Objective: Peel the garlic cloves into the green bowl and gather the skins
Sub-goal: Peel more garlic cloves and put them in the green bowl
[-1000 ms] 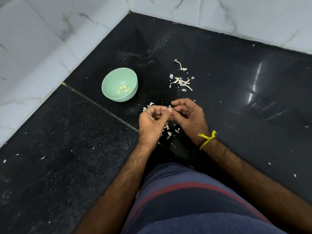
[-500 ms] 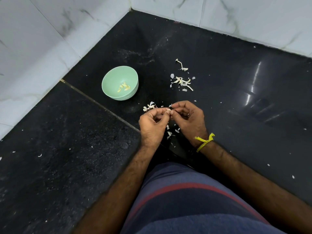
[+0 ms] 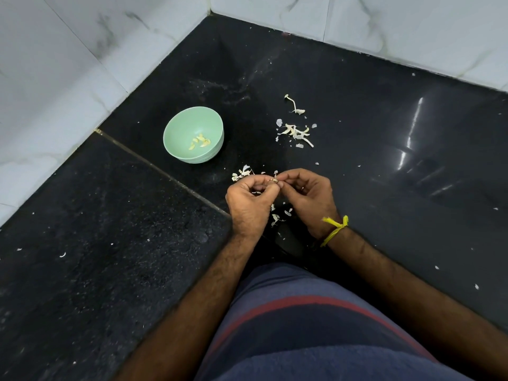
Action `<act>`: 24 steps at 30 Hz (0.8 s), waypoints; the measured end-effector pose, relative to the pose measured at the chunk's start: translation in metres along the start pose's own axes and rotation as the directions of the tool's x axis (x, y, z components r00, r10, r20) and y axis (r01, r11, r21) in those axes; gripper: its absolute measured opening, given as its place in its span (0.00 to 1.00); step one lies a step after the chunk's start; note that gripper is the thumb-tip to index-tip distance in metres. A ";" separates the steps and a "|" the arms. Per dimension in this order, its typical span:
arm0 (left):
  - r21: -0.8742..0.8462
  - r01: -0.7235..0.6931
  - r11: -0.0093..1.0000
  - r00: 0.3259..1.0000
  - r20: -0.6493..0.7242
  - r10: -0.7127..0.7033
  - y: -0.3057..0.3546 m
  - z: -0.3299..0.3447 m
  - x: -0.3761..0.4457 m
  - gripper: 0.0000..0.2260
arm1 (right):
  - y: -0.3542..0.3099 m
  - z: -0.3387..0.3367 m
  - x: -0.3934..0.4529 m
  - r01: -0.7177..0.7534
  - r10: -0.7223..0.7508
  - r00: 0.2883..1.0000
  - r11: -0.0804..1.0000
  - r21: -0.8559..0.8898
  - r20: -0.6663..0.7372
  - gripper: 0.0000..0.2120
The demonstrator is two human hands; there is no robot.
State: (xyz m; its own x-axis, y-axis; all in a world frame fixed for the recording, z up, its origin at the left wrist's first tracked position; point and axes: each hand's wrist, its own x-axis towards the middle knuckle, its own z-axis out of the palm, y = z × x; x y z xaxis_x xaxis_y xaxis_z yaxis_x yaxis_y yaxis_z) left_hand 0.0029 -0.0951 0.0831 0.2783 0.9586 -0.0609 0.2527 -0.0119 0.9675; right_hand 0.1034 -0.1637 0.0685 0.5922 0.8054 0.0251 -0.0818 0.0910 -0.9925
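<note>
Centrally, both hands' grip pinching a tiny pale garlic clove (image 3: 274, 181), apparently half-skinned, left hand (image 3: 251, 206), right hand (image 3: 309, 198)

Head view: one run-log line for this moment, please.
step: peeling | left hand + right hand: pinch garlic clove | green bowl: peeled cloves inside | skins: scattered, ungathered

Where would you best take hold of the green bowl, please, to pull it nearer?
I would take the green bowl by its rim at the near right side, thumb inside and fingers outside, coming from the right hand. It stands upright and open, its wall curves away below, and the peeled cloves lie low in the middle.
</note>
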 end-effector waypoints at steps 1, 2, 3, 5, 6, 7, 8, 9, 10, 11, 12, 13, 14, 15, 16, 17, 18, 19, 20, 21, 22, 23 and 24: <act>-0.003 0.010 1.000 1.000 0.008 -0.010 0.001 0.000 0.000 0.03 | 0.001 -0.002 0.001 -0.043 0.042 0.999 0.997 0.066 0.018 0.04; -0.023 0.026 0.999 0.999 0.020 -0.025 0.004 0.001 0.000 0.03 | 0.002 -0.004 0.002 -0.082 0.077 0.996 0.988 0.130 0.044 0.04; -0.059 0.058 0.997 0.998 0.036 -0.056 0.007 0.002 0.000 0.02 | 0.004 -0.007 0.003 -0.116 0.104 0.992 0.975 0.187 0.070 0.05; -0.140 0.165 0.976 0.984 0.086 -0.154 0.014 0.004 -0.002 0.02 | 0.008 -0.011 0.005 -0.173 0.150 0.983 0.949 0.263 0.105 0.06; -0.153 0.211 0.965 0.975 0.110 -0.195 0.015 0.004 -0.002 0.03 | 0.009 -0.012 0.005 -0.198 0.172 0.978 0.940 0.279 0.115 0.07; -0.149 0.239 0.960 0.967 0.125 -0.221 0.016 0.004 -0.002 0.03 | 0.010 -0.013 0.005 -0.217 0.189 0.974 0.936 0.277 0.124 0.09; -0.128 0.247 0.960 0.964 0.129 -0.231 0.014 0.003 -0.001 0.03 | 0.011 -0.013 0.005 -0.220 0.193 0.973 0.943 0.251 0.130 0.10; -0.099 0.242 0.965 0.965 0.128 -0.229 0.011 0.002 0.001 0.03 | 0.010 -0.012 0.005 -0.199 0.176 0.976 0.960 0.199 0.131 0.11; -0.072 0.231 0.970 0.967 0.127 -0.220 0.010 0.001 0.002 0.02 | 0.009 -0.011 0.005 -0.156 0.140 0.982 0.980 0.124 0.129 0.11; -0.045 0.222 0.974 0.968 0.132 -0.214 0.009 0.001 0.003 0.02 | 0.008 -0.010 0.005 -0.095 0.089 0.988 0.995 0.042 0.124 0.10; -0.016 0.212 0.977 0.969 0.136 -0.207 0.009 0.001 0.004 0.02 | 0.006 -0.010 0.006 -0.023 0.028 0.992 0.999 -0.041 0.122 0.09; 0.011 0.203 0.979 0.970 0.135 -0.203 0.008 0.001 0.005 0.04 | 0.005 -0.009 0.007 0.049 -0.034 0.992 0.991 -0.121 0.122 0.08; 0.025 0.196 0.980 0.971 0.138 -0.198 0.008 0.001 0.005 0.06 | 0.004 -0.009 0.008 0.108 -0.086 0.989 0.976 -0.190 0.120 0.08; 0.033 0.194 0.980 0.970 0.140 -0.197 0.008 0.002 0.006 0.07 | 0.005 -0.010 0.009 0.145 -0.120 0.986 0.960 -0.240 0.117 0.08; 0.034 0.201 0.979 0.968 0.146 -0.203 0.009 0.001 0.006 0.06 | 0.006 -0.010 0.010 0.165 -0.139 0.984 0.949 -0.268 0.114 0.08; 0.020 0.212 0.977 0.964 0.160 -0.212 0.010 0.001 0.006 0.04 | 0.007 -0.010 0.010 0.172 -0.148 0.983 0.944 -0.282 0.106 0.07; -0.004 0.228 0.974 0.959 0.176 -0.224 0.010 0.001 0.007 0.03 | 0.008 -0.010 0.009 0.167 -0.148 0.985 0.945 -0.280 0.089 0.06; -0.029 0.246 0.969 0.953 0.188 -0.236 0.011 0.001 0.007 0.03 | 0.009 -0.009 0.008 0.148 -0.135 0.989 0.953 -0.264 0.066 0.06; -0.049 0.259 0.965 0.949 0.199 -0.244 0.012 0.002 0.007 0.04 | 0.009 -0.009 0.006 0.119 -0.113 0.993 0.965 -0.235 0.039 0.05; -0.061 0.266 0.962 0.947 0.204 -0.249 0.011 0.003 0.007 0.04 | 0.009 -0.008 0.005 0.090 -0.089 0.996 0.974 -0.208 0.014 0.05; -0.071 0.272 0.960 0.945 0.207 -0.252 0.011 0.003 0.007 0.04 | 0.009 -0.008 0.004 0.067 -0.069 0.998 0.980 -0.189 -0.006 0.05; -0.080 0.275 0.958 0.944 0.210 -0.253 0.010 0.004 0.007 0.04 | 0.008 -0.008 0.003 0.051 -0.056 0.998 0.984 -0.172 -0.023 0.05; -0.091 0.276 0.957 0.945 0.210 -0.252 0.009 0.004 0.007 0.04 | 0.007 -0.007 0.002 0.039 -0.045 0.998 0.988 -0.152 -0.040 0.05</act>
State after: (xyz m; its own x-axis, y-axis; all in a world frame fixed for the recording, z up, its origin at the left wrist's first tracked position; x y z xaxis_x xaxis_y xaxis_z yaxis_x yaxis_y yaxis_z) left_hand 0.0112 -0.0895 0.0900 0.3934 0.8489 -0.3530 0.2345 0.2786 0.9313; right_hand 0.1097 -0.1660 0.0607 0.6267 0.7765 0.0652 0.0644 0.0318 -0.9974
